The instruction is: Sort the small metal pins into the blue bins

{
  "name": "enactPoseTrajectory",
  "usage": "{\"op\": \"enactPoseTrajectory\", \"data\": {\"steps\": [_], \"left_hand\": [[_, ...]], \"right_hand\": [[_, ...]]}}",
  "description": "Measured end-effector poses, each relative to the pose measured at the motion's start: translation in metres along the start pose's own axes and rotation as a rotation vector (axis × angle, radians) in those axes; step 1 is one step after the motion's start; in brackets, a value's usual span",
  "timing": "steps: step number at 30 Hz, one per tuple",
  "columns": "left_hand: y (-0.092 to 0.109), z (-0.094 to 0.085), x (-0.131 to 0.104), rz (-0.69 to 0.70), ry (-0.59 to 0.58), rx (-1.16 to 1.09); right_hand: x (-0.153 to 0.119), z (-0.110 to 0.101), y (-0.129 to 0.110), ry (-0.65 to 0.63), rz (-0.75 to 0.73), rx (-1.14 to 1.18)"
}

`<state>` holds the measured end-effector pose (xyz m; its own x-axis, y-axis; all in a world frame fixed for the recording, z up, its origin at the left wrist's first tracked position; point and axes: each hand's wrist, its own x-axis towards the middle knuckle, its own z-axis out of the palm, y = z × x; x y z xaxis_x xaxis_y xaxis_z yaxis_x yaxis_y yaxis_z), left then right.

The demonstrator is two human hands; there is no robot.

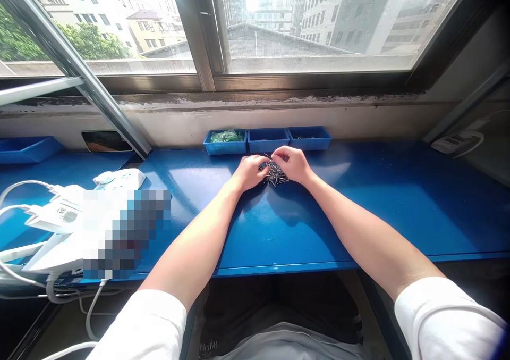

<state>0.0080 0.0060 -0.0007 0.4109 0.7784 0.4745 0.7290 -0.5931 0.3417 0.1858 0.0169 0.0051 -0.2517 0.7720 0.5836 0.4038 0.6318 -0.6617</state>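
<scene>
A small heap of thin metal screws (pixel 275 177) lies on the blue tabletop between my hands. My left hand (pixel 250 173) rests at the heap's left side with its fingers curled inward; whatever is in them is hidden. From the right, my right hand (pixel 294 164) reaches over the heap, thumb and forefinger pinched together. A thin sliver of metal, seemingly one of the screws, shows at those fingertips. The two hands' fingertips are close together, and they cover part of the heap.
Behind the heap stand three blue bins: a left bin (pixel 226 147) with green plastic packets, a middle bin (pixel 269 143), and a right bin (pixel 311 143) with small dark pieces. White power strips (pixel 59 216) with cables, a phone (pixel 105 141) and another blue tray (pixel 32 150) are left.
</scene>
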Motion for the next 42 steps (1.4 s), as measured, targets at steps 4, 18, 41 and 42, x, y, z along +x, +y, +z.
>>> {"op": "enactPoseTrajectory", "data": {"steps": [4, 18, 41, 42], "left_hand": [[0.0, 0.0, 0.002, -0.017, 0.024, 0.016], [0.0, -0.003, 0.002, -0.122, 0.085, 0.052], [-0.007, 0.002, 0.002, -0.304, 0.011, 0.128], [-0.007, 0.002, 0.002, -0.317, -0.01, 0.139]], "right_hand": [[0.002, 0.0, 0.003, 0.004, 0.137, 0.244], [0.001, -0.001, 0.006, -0.045, 0.158, 0.215], [0.004, -0.015, 0.016, 0.219, 0.171, 0.03], [0.005, -0.015, 0.018, 0.236, 0.171, -0.084]]}}
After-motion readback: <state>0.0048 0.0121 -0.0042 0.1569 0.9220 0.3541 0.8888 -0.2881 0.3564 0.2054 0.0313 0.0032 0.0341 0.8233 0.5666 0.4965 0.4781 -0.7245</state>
